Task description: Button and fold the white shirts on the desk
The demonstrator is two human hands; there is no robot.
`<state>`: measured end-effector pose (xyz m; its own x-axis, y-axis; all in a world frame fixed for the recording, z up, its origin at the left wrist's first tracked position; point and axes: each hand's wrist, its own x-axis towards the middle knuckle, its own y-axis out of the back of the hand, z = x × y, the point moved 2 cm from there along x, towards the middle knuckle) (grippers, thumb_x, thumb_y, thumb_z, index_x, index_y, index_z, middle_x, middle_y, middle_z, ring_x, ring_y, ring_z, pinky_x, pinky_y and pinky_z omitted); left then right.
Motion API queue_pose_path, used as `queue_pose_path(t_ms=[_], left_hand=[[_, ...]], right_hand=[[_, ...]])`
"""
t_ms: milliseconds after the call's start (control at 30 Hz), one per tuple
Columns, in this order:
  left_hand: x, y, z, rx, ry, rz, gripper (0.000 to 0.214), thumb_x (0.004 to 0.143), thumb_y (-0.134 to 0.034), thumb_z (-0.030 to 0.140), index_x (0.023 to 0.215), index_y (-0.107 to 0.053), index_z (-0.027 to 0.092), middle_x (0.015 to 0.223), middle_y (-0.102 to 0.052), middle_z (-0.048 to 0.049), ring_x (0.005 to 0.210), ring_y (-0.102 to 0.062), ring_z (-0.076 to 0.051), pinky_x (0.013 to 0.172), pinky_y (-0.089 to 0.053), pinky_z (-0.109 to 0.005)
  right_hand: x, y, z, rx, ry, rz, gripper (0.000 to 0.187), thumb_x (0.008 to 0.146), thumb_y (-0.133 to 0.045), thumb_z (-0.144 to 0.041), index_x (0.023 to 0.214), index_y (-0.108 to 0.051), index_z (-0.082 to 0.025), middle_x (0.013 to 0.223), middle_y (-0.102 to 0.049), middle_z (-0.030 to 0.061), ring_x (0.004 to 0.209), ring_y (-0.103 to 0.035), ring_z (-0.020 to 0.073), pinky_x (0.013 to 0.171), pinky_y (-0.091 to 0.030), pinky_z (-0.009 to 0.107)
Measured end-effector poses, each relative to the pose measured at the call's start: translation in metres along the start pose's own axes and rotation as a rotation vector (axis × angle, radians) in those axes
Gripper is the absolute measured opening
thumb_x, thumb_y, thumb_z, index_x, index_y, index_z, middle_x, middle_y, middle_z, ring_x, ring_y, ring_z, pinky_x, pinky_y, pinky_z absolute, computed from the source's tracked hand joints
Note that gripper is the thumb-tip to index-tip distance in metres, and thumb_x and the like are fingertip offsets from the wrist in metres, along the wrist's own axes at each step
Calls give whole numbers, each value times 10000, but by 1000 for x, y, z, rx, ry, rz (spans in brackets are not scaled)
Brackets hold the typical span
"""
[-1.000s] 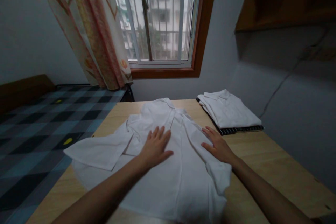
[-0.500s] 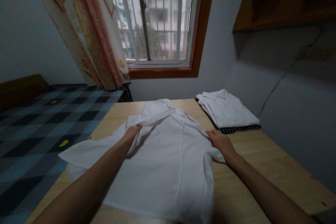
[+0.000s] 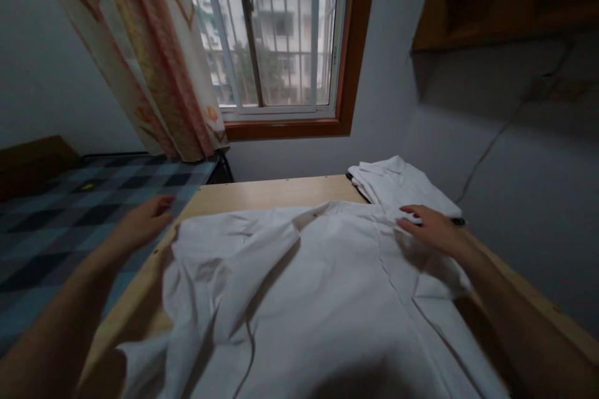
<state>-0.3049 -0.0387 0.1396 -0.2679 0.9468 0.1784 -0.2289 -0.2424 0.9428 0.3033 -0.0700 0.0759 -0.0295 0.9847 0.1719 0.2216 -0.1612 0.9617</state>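
A white shirt [image 3: 322,287] lies spread over the wooden table [image 3: 243,196], its collar end toward the window and its left part creased and folded over. My left hand [image 3: 150,219] hovers just off the shirt's upper left corner, fingers loosely bent and apart, with nothing in them. On the other side, my right hand [image 3: 433,229] is over the shirt's upper right part, thumb and fingers parted. Whether its fingertips touch the cloth I cannot tell. Behind that hand sits a folded white shirt [image 3: 405,184] on a dark item, mostly covered.
To the left stands a bed with a checked cover [image 3: 88,218]. A flowered curtain [image 3: 154,75] hangs by the barred window [image 3: 276,37]. Upper right, a wooden shelf [image 3: 496,19] is fixed to the wall, with a cable [image 3: 486,153] running below it.
The shirt now lies wider and nearer to me, covering more of the table. Both hands have let go of it and moved outward, the left one up past the table's edge.
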Motion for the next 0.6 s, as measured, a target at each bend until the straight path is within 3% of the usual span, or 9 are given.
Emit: queue_pose_path(t_ms=[100, 200, 267, 333, 400, 500, 600], left_hand=[[-10, -32, 45, -30, -283, -115, 672, 791, -452, 442, 1333, -488, 47, 1383, -511, -185, 1255, -486, -277, 1077, -348, -386], [-28, -67, 88, -73, -476, -277, 793, 726, -526, 609, 1346, -497, 116, 1369, -537, -156, 1214, -523, -297, 1028, -393, -378], [-38, -85, 106, -119, -519, -333, 719, 710, -538, 623, 1235, -586, 134, 1248, -625, -142, 1110, -587, -296, 946, -444, -362], [-48, -96, 113, -183, -517, -401, 572, 749, -485, 623, 993, -676, 143, 999, -705, -116, 932, -637, -282, 832, -478, -353], [-56, -100, 112, -326, -469, -570, 519, 780, -452, 625, 807, -680, 160, 807, -700, -72, 778, -635, -245, 721, -487, -323], [-59, -89, 102, -674, -276, -772, 480, 716, -574, 629, 810, -689, 173, 783, -701, -47, 713, -624, -217, 637, -489, -289], [-39, -64, 97, -971, -94, -643, 521, 645, -671, 594, 893, -680, 137, 793, -707, -72, 728, -634, -228, 651, -510, -307]], right_hand=[[7, -31, -15, 71, -49, -60, 511, 888, -497, -446, 1282, -547, -124, 1175, -644, 157, 1035, -623, 256, 870, -448, 327], [6, -47, -26, 6, -106, -14, 542, 861, -539, -423, 1303, -518, -111, 1241, -597, 191, 1100, -592, 283, 920, -419, 350], [4, -50, -26, 32, -122, -38, 538, 849, -551, -412, 1286, -526, -100, 1238, -605, 192, 1105, -592, 287, 928, -419, 354], [-1, -50, -21, 105, -90, -127, 484, 833, -559, -397, 1203, -586, -87, 1176, -648, 177, 1059, -617, 281, 898, -445, 346], [-7, -47, -11, 204, -25, -211, 399, 800, -577, -376, 1076, -655, -98, 1080, -693, 142, 973, -650, 270, 834, -480, 334], [-13, -32, 8, 347, 3, -128, 341, 736, -631, -397, 948, -701, -140, 972, -722, 104, 884, -670, 272, 756, -513, 343], [2, -3, 20, 443, -28, 58, 370, 677, -690, -468, 871, -715, -154, 873, -726, 94, 815, -670, 272, 698, -518, 344]])
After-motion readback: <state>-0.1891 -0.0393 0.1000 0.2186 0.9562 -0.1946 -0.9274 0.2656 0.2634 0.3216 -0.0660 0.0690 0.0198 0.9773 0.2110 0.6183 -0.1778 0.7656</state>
